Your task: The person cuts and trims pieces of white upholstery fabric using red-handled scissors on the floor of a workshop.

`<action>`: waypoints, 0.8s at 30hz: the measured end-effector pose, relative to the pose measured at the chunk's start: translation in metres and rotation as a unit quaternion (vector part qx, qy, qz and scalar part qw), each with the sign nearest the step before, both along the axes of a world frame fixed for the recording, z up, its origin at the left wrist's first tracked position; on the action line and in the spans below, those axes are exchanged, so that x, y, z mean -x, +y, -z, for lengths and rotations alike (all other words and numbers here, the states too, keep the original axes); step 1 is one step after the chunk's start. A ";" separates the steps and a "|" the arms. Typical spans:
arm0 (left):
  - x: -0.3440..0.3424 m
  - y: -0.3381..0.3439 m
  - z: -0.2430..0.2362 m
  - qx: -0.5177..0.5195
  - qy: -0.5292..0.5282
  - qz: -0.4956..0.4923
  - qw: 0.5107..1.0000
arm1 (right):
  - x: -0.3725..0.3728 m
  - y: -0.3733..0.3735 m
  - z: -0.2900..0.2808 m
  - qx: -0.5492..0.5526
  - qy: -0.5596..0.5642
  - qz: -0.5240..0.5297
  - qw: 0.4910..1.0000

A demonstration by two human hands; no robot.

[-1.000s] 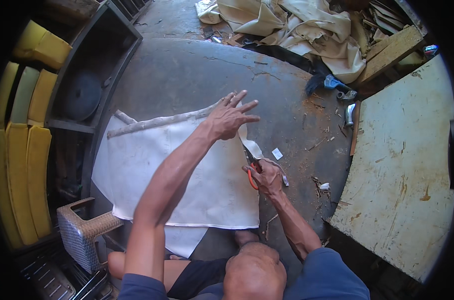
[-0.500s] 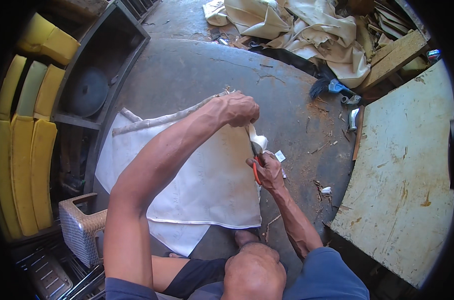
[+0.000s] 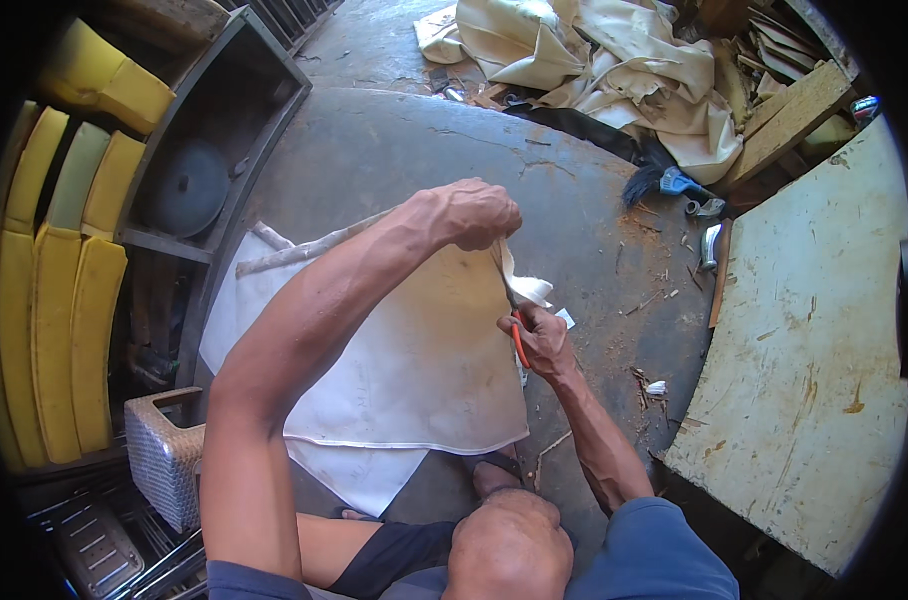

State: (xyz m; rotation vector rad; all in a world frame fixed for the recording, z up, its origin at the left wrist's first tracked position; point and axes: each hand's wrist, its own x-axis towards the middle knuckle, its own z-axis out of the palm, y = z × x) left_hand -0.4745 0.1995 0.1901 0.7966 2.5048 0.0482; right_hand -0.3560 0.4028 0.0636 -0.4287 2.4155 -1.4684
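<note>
White, flat sheet (image 3: 424, 375) lies on scuffed grey floor (image 3: 374, 135). Left hand (image 3: 471, 215): clenched on sheet's far-right corner. Right hand (image 3: 542, 342), at sheet's right edge: grasping orange-handled scissors (image 3: 520, 342), curled pale strip (image 3: 531, 290) adjacent.

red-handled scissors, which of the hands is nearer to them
Right. The right hand holds the red-handled scissors; the left hand is past their far end, closed at the far right corner of the white sheet.
</note>
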 end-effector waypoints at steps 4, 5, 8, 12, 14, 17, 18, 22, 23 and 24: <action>-0.002 -0.017 0.000 -0.069 0.062 0.030 0.995 | -0.004 0.005 0.014 0.047 0.019 0.004 0.999; -0.003 -0.018 -0.007 -0.066 0.059 0.028 0.996 | -0.004 0.006 0.014 0.052 0.028 0.002 0.998; 0.000 -0.016 -0.021 -0.016 -0.028 -0.034 0.999 | -0.002 0.007 0.007 0.025 0.038 -0.012 0.999; -0.003 -0.017 -0.021 -0.073 -0.049 -0.068 0.994 | 0.012 0.002 -0.008 -0.008 0.075 -0.023 0.997; -0.003 -0.018 -0.019 -0.102 -0.033 -0.070 0.992 | 0.017 -0.001 -0.008 0.012 0.103 -0.018 0.994; -0.002 -0.021 -0.020 -0.149 -0.011 -0.099 0.984 | 0.016 0.002 -0.002 0.044 0.061 -0.003 0.997; -0.001 -0.023 -0.023 -0.152 -0.012 -0.120 0.981 | 0.017 0.004 -0.003 0.031 0.063 -0.016 0.997; -0.006 -0.013 -0.048 -0.152 -0.099 -0.199 0.963 | 0.022 0.007 -0.012 -0.004 0.092 -0.050 0.995; -0.007 -0.014 -0.045 -0.165 -0.084 -0.181 0.966 | 0.024 0.005 -0.016 -0.005 0.103 -0.056 0.993; -0.009 -0.014 -0.039 -0.177 -0.068 -0.163 0.968 | 0.027 0.003 -0.019 -0.001 0.118 -0.059 0.991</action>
